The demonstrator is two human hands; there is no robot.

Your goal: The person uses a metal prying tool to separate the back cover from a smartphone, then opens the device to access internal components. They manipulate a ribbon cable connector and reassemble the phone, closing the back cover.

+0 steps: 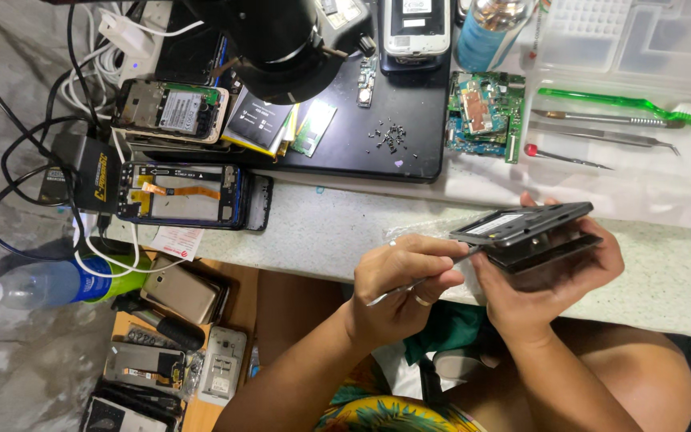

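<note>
Both hands work close over our lap, at the tabletop (337, 232) edge. Our right hand (549, 284) clamps a dark phone (533, 240) from beneath, tilted so its split seam faces the left hand (401, 280), which pinches a thin metal tool (425, 280) with its tip at that seam. Loose screws (389, 136) sit well apart on the black mat (361, 156), near an opened phone (181, 194); tweezers (601, 136) lie by the green brush (625, 104).
</note>
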